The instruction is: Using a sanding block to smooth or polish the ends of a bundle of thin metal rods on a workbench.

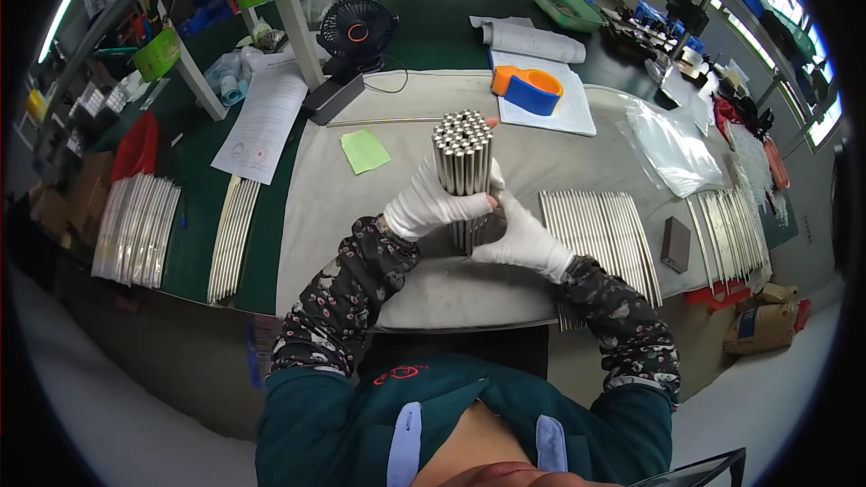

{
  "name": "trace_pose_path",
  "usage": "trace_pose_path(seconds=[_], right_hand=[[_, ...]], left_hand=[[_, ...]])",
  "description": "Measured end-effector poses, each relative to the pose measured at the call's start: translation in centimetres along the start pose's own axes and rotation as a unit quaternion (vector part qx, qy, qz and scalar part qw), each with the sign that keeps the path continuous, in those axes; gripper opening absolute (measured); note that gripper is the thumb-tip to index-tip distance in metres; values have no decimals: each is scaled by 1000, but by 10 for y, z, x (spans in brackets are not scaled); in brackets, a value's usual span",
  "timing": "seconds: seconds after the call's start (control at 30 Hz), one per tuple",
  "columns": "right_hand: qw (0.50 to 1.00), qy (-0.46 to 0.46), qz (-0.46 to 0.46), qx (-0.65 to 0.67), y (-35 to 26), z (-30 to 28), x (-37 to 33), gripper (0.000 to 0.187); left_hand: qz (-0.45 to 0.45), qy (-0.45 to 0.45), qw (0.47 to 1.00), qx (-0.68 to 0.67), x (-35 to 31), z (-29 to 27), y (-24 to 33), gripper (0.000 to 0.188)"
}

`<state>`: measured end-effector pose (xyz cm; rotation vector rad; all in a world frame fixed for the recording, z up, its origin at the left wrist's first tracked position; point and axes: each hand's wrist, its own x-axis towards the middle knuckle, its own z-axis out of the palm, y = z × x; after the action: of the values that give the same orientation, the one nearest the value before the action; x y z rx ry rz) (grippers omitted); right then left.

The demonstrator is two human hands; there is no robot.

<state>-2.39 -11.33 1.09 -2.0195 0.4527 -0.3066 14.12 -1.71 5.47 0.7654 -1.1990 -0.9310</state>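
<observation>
Rod bundle (463,155) between fan (355,33), tape dispenser (528,88)

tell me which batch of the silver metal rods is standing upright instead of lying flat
The bundle of silver metal rods gripped between both white-gloved hands, left hand and right hand, stands on end; the rows of rods on the grey mat lie flat.
</observation>
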Motion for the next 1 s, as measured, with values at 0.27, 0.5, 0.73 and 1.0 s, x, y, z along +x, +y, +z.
trace_pose_path(seconds=[0.27,0.5,0.73,1.0], right_hand=[[976,-21,84,200,-13,28,8,54],[808,-41,311,500,-45,50,-46,32],[866,-45,297,399,-34,61,-54,42],[928,-54,81,-360,-38,22,-66,39]], left_hand=[[-56,217,974,-40,24,9,-5,27],[-258,311,914,-34,-10,2,-63,40],[53,227,787,571,-52,28,-66,45],[26,-170,757,630,-78,-20,-31,50]])
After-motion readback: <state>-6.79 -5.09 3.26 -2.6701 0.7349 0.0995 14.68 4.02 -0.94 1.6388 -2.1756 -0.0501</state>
